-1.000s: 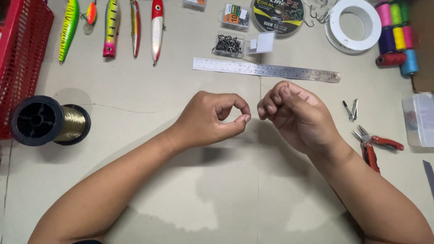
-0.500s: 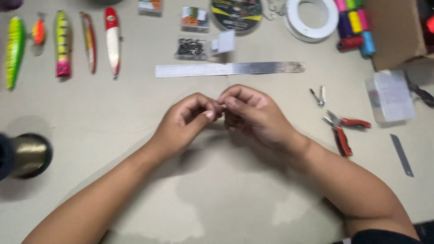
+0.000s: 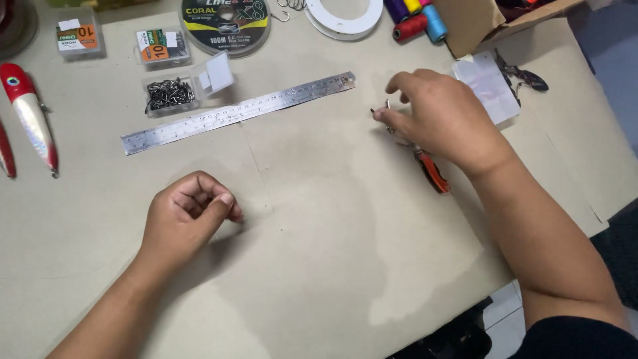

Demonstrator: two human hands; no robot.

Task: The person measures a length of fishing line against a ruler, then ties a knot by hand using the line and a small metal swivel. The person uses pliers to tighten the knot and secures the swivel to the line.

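A: Where is our right hand (image 3: 442,119)?

B: Fingertips pinch a small metal clipper (image 3: 387,114) just above the red-handled pliers (image 3: 430,169), right of the steel ruler (image 3: 239,113).

A: Left hand (image 3: 189,216)?

B: Curled loosely on the table (image 3: 319,252); we cannot tell whether it holds anything.

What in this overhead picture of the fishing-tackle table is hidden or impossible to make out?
- Head view: whatever the curled left hand pinches is too thin to see; its fingers cover it.
- The small metal tool at the right hand fingertips is too small to identify.
- The red-handled pliers are mostly under that hand.
- The red-and-white lure and thread spools are cut by the frame edges.
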